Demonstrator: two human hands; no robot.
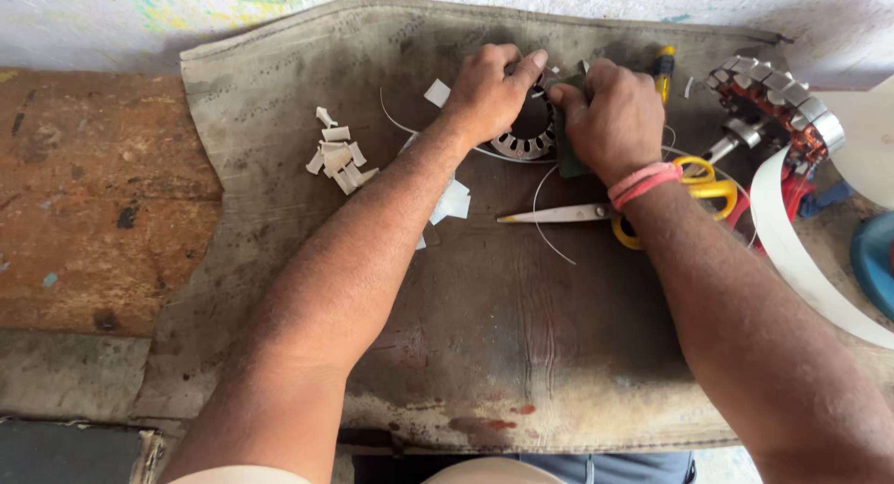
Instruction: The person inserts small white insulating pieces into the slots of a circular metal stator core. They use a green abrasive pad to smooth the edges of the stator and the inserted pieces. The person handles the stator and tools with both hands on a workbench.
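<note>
A round slotted metal stator core (pixel 527 141) lies on a dirty grey mat (pixel 484 354) near its far edge. My left hand (pixel 489 91) grips the core's upper left rim, thumb reaching across the top. My right hand (pixel 610 116) is closed at the core's right side, pinching a dark green sheet piece (pixel 570 163) against it. A pink band circles my right wrist. Thin white strips curl out from under the core.
Yellow-handled scissors (pixel 596 212) lie just below my right wrist. A heap of small folded white paper pieces (pixel 337 154) sits to the left. A wound copper stator (pixel 773 107), a white paper strip (pixel 792 251) and a yellow-handled tool (pixel 662 70) lie at right.
</note>
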